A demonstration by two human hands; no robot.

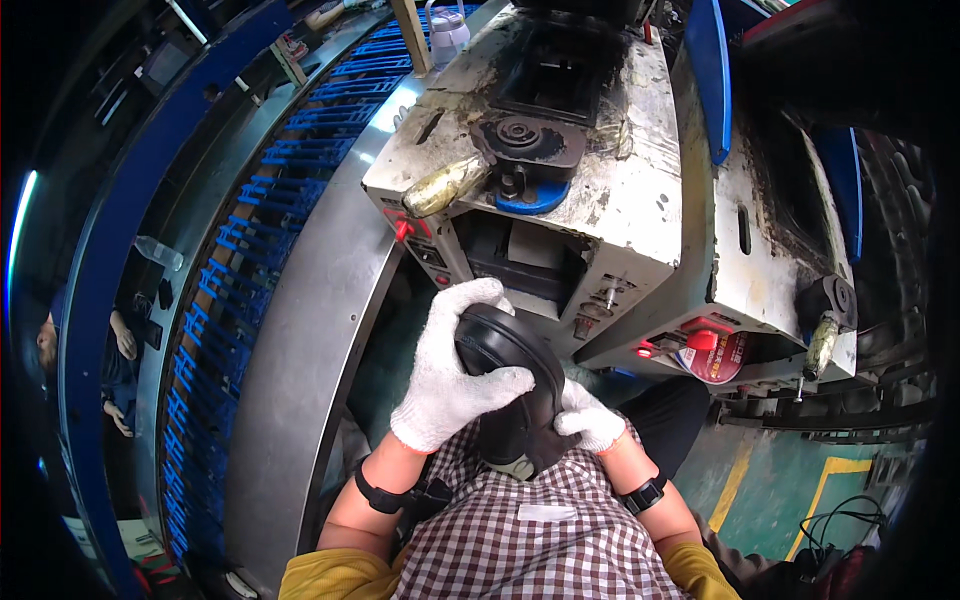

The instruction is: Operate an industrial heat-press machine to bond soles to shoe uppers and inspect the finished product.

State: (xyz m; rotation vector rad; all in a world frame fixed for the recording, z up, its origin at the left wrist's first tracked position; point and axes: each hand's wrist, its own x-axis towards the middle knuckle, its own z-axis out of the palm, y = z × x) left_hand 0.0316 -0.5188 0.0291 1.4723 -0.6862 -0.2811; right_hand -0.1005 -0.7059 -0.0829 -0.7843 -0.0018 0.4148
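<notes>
A black shoe (528,352) is held upright in front of my checked apron, its rounded toe end pointing up and away from me. My left hand (455,365), in a white knitted glove, wraps the shoe's left side, with fingers over the toe end and the thumb across its face. Lower down on the right, my right hand (590,418), gloved the same way, grips the shoe's edge. Its fingertips are partly hidden behind the shoe. Just beyond the shoe stands a grimy white machine (640,215) with a tape-wrapped handle (447,186) and a red switch (405,228).
A second white machine (740,270) with a red switch stands at right. Along my left runs a metal ledge (300,330) beside a rack of blue rods (215,330). A lidded bottle (447,35) stands at the back. Another person's hand (122,335) shows at far left.
</notes>
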